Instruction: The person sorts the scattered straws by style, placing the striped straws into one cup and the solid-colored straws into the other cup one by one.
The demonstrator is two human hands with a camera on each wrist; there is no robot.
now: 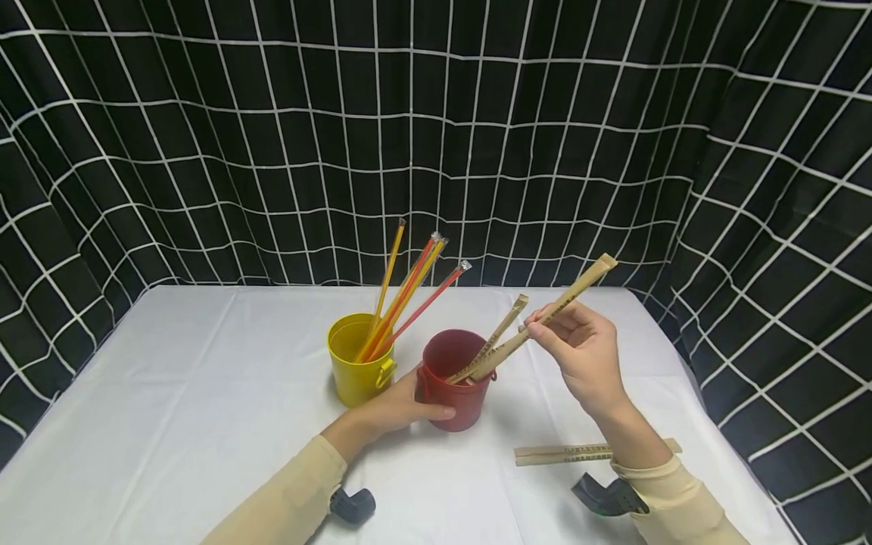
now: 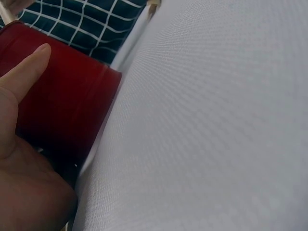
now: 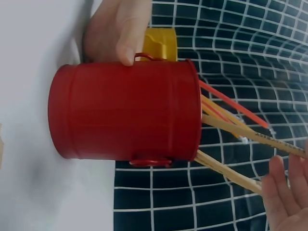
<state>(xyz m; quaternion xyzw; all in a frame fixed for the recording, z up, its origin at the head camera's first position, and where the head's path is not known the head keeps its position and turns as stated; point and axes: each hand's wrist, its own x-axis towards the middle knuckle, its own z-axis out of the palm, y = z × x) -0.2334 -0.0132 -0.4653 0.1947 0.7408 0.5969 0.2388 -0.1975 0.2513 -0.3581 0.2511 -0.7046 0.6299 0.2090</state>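
Note:
My left hand point(image 1: 391, 409) grips a small red bucket point(image 1: 466, 412) standing on the white cloth. Its thumb lies across the bucket's front; the other fingers are hidden behind the wall. Between thumb and fingertips, my right hand point(image 1: 587, 352) pinches a pair of paper-wrapped chopsticks point(image 1: 579, 286) with dark printing. This packet slants, its lower end inside the red bucket and its upper end sticking out past the hand. Another tan paper packet point(image 1: 509, 318) leans in the same bucket. In the right wrist view, both packets jut from the rim of the red bucket point(image 3: 125, 110).
Left of the red bucket stands a yellow bucket point(image 1: 357, 384) holding several red and yellow sticks point(image 1: 390, 265) in clear wrappers. Two more tan packets point(image 1: 538, 456) lie on the cloth, partly under the right forearm. A black curtain with white grid lines point(image 1: 436, 136) surrounds the table.

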